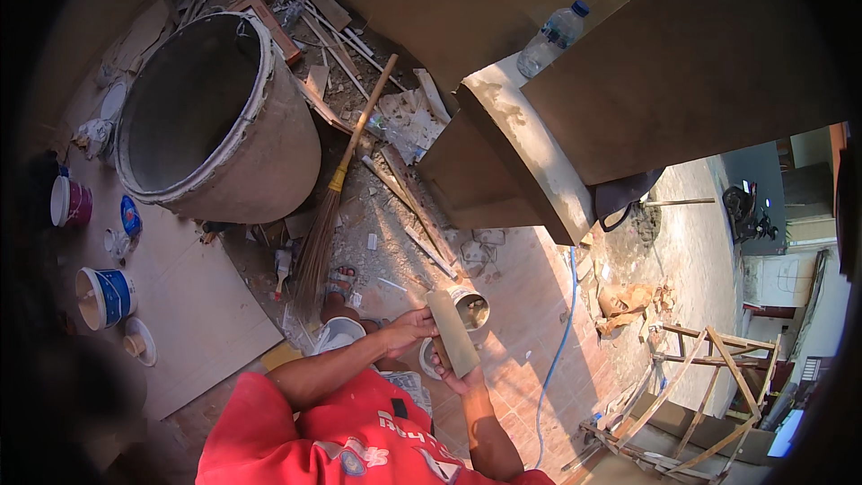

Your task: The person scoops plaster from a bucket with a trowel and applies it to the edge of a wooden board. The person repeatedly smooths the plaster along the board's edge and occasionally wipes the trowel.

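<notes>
A big round concrete ring (215,117), hollow and rough-rimmed, takes up the upper left of the ground. To its right a plastered ledge (539,157) juts out, with a clear water bottle (555,39) standing on its far end. A straw broom (337,189) leans among scrap wood between ring and ledge, and a blue hose (558,341) snakes over the paving. On a flat board (206,305) at the left sit small paint tubs (105,296).

Smaller and nearer, a flat rectangular trowel blade (452,332), tan and smeared, is held up in front of the person's chest, just above a small open can (473,310) of what looks like paste. The left hand (409,328) pinches the blade's near long edge, fingers curled shut over it. The right hand (458,377) wraps the lower end from beneath, thumb on the face, closed firmly; whether a handle sits under the palm cannot be told.

The blade looks stiff, thin and light, probably slick where wet material coats it, with edges that could bite the fingers. It seems best gripped at the lower end with the edge only steadied, which is about how both hands have it
</notes>
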A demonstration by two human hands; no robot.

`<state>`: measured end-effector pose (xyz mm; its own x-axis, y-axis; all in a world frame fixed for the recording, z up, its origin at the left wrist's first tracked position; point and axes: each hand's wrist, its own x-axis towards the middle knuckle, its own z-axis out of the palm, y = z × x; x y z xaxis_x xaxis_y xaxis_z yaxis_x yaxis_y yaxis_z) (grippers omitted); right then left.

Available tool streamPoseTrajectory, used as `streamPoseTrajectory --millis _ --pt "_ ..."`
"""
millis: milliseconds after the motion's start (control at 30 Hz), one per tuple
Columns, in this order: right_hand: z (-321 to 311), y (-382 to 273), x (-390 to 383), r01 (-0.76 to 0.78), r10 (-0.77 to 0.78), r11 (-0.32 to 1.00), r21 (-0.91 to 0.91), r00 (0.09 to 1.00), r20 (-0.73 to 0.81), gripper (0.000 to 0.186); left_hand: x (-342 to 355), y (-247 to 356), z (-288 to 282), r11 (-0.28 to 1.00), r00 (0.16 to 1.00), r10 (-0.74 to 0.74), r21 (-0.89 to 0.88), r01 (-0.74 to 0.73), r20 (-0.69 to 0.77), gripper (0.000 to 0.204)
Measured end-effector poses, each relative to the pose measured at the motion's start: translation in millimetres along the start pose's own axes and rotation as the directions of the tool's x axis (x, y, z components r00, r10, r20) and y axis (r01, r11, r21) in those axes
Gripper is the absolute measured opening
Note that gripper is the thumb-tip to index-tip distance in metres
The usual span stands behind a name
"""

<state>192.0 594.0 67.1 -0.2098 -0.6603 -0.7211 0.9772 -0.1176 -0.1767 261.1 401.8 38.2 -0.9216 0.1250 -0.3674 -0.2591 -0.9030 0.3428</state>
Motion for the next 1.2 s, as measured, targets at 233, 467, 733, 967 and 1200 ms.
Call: streamPoseTrajectory --millis 233,467,733,967,1200 --pt "70 11 22 -0.147 0.130 0.988 0.045 0.953 0.275 0.044 -35 67 -7 0.998 0.985 0.039 0.043 -0.047 0.170 0.050" --pt "82 24 58 0.066 -0.076 0.994 0.091 0.990 0.115 0.031 -48 46 -83 0.997 0.915 0.027 0.081 0.006 -0.402 0.054" --pt "-55 18 41 0.128 -0.152 0.986 -0.104 0.953 -0.264 0.035 -49 -48 -165 0.889 0.785 -0.016 0.351 0.295 -0.620 0.022" --pt "-203 22 69 0.171 -0.199 0.978 -0.119 0.932 -0.302 0.036 42 -86 -223 0.349 0.899 0.155 0.874 0.338 -0.410 0.030" --pt "-260 -11 176 0.361 -0.402 0.890 -0.279 0.910 -0.105 0.046 150 -104 -276 -0.300 0.964 -0.262 0.947 -0.118 0.037 0.034"
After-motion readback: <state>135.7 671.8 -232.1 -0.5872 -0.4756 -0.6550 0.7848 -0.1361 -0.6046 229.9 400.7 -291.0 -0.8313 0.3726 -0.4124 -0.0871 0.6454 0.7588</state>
